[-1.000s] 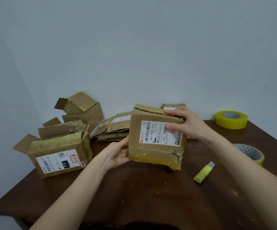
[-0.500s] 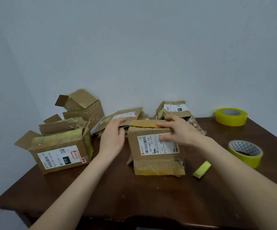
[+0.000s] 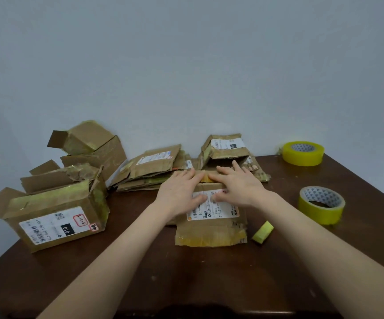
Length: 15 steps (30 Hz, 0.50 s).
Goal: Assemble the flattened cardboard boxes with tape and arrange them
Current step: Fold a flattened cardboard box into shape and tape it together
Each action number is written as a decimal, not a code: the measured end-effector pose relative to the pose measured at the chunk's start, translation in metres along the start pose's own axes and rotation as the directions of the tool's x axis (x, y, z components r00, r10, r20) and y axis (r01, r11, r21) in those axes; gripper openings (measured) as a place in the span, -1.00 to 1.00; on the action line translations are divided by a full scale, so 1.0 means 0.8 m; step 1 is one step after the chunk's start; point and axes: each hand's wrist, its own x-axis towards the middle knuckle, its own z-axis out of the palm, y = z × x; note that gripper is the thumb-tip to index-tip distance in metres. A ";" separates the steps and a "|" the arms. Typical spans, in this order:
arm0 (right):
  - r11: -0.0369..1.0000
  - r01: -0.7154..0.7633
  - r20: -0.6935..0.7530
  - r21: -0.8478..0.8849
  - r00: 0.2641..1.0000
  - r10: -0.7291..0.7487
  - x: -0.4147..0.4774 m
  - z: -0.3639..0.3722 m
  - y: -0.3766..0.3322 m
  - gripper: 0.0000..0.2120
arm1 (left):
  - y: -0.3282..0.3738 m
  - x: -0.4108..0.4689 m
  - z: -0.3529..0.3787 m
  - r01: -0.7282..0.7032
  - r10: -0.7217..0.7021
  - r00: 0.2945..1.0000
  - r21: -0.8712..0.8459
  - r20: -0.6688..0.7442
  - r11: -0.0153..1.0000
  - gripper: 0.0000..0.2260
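Observation:
A worn cardboard box point(image 3: 210, 229) with a white shipping label stands on the dark wooden table point(image 3: 186, 279) in front of me. My left hand point(image 3: 179, 192) lies flat over its top left, fingers straight, thumb down on the label. My right hand point(image 3: 239, 187) presses flat on the top right, fingers spread. The box's top flaps are hidden under both hands. Behind it lies a pile of flattened boxes point(image 3: 154, 168). Two rolls of yellow tape sit at the right, one near point(image 3: 321, 204) and one far point(image 3: 303, 153).
A taped box with open flaps point(image 3: 55, 215) stands at the left, with another assembled box point(image 3: 92, 146) behind it near the wall. A further box point(image 3: 226, 149) sits at the back centre. A small yellow-green cutter point(image 3: 263, 231) lies right of the held box.
The box was lifted and held by both hands; it now stands on the table. Both hands moved onto its top and press the flaps down flat.

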 end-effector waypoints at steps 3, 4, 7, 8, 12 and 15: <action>0.999 0.002 0.032 0.049 0.999 -0.004 -0.001 0.003 0.003 -0.33 | 0.008 -0.003 0.005 0.014 -0.015 1.000 -0.018 -0.014 1.000 -0.41; 0.998 0.005 0.040 0.070 0.999 -0.008 -0.004 0.003 0.003 -0.32 | 0.009 -0.005 0.007 0.020 -0.020 1.000 -0.022 -0.015 1.000 -0.42; 0.997 0.001 -0.036 0.072 0.999 0.001 -0.013 0.000 0.002 -0.35 | 0.006 -0.006 0.002 0.029 -0.030 0.999 -0.008 -0.023 1.000 -0.41; 0.998 -0.011 -0.096 0.068 0.995 0.017 -0.016 0.002 0.003 -0.36 | 0.009 -0.004 0.000 0.027 -0.027 0.999 0.015 -0.046 1.000 -0.40; 0.995 -0.045 -0.161 0.086 0.985 0.059 -0.028 0.010 0.004 -0.42 | 0.034 -0.003 0.003 -0.003 0.012 0.989 0.061 -0.145 0.998 -0.41; 0.992 -0.033 -0.112 0.126 0.993 0.047 -0.031 0.012 -0.004 -0.43 | 0.035 -0.006 0.014 0.022 -0.021 0.992 0.009 -0.128 1.000 -0.42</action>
